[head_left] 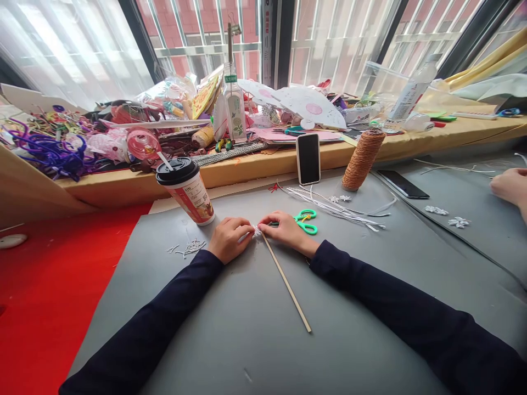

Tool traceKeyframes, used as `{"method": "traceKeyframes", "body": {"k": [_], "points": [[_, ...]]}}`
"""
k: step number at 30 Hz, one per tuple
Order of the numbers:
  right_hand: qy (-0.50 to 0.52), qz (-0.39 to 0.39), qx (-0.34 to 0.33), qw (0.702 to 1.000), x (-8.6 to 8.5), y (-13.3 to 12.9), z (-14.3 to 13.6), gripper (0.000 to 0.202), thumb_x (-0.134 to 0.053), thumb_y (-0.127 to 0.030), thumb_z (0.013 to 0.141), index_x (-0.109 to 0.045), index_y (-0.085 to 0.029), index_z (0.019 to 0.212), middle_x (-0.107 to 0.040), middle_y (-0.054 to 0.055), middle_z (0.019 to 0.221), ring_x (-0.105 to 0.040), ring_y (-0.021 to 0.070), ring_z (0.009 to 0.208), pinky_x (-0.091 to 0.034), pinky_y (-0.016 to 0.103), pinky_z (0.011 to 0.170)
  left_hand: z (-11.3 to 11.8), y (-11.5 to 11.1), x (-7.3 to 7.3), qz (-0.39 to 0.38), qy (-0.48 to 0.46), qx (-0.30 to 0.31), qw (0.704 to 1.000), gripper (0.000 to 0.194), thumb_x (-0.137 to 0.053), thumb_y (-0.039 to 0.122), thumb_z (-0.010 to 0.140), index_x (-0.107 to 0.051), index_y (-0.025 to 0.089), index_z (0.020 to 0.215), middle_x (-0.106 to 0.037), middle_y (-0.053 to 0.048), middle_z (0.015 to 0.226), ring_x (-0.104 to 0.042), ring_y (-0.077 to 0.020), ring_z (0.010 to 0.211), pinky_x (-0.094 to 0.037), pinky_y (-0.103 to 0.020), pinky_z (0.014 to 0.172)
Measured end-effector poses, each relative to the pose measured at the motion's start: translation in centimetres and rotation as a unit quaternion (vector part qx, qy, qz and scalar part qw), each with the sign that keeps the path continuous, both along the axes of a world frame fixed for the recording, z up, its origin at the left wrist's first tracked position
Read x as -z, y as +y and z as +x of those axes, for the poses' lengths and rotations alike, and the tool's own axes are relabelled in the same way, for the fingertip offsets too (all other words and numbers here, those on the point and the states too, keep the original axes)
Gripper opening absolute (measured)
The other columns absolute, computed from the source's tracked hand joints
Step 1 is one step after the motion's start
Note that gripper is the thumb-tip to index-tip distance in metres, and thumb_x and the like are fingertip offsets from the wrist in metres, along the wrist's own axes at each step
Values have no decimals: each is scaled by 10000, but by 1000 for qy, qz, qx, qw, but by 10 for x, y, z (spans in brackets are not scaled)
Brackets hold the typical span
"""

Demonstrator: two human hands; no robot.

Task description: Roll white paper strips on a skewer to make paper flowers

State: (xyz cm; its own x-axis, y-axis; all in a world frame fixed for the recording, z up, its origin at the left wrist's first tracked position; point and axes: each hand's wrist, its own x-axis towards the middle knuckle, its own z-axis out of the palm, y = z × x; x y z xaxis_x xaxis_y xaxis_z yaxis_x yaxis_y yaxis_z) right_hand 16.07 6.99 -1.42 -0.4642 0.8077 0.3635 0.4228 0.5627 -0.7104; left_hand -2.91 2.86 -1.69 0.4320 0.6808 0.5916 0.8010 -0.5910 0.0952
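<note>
My left hand (230, 240) and my right hand (288, 232) meet over the grey table, fingertips pinched on a small white knotted cord piece (257, 231). Fingers cover most of it. A thin wooden stick (287, 282) slants from under my right fingertips toward the table's near side; whether the cord is wound on it I cannot tell. Green-handled scissors (308, 221) lie just behind my right hand, their blades hidden by it. Beyond them is a bundle of loose white cords (337, 206). Short white cord scraps (192, 248) lie left of my left hand.
A lidded paper cup (187, 192) stands behind my left hand. At the back are an upright phone (308, 159) and a spool of brown twine (363, 160). Another phone (402, 184), white knotted flowers (458, 222) and another person's hand (510, 189) are at right. Craft materials crowd the sill.
</note>
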Motion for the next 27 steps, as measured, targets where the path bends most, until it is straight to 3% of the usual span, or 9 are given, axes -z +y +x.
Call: {"method": "traceKeyframes", "body": {"k": [6,11,15,27], "points": [[-9,32,-25,999,-1,-3,-1,125,-563,-274,742,-657,-211,796,-625,14,784,-531,130,828,-407,257,761,4,-1,-1,-61,-45,24,997,139,-477,219,777,-606,209,828,-620,-30,884,-552,-147,810,-415,-291,774],[-18,79,-76,994,1,-4,-2,101,-567,-236,744,-648,-205,796,-634,7,751,-501,139,846,-409,259,753,7,-1,-2,-128,-80,2,988,98,-465,194,764,-561,191,777,-591,-31,835,-538,-147,774,-428,-281,717],[-27,103,-96,990,2,-5,-3,77,-568,-208,744,-641,-195,762,-632,10,722,-492,148,848,-410,268,744,9,-1,-1,-133,-68,-15,989,63,-464,181,753,-527,185,759,-569,-29,788,-519,-156,755,-420,-291,705],[-36,59,-51,996,7,1,-3,117,-585,-287,744,-665,-215,791,-632,18,731,-493,148,808,-402,272,722,7,5,1,-168,-122,-26,978,131,-507,274,759,-609,193,749,-588,-34,766,-530,-155,747,-431,-283,657]]}}
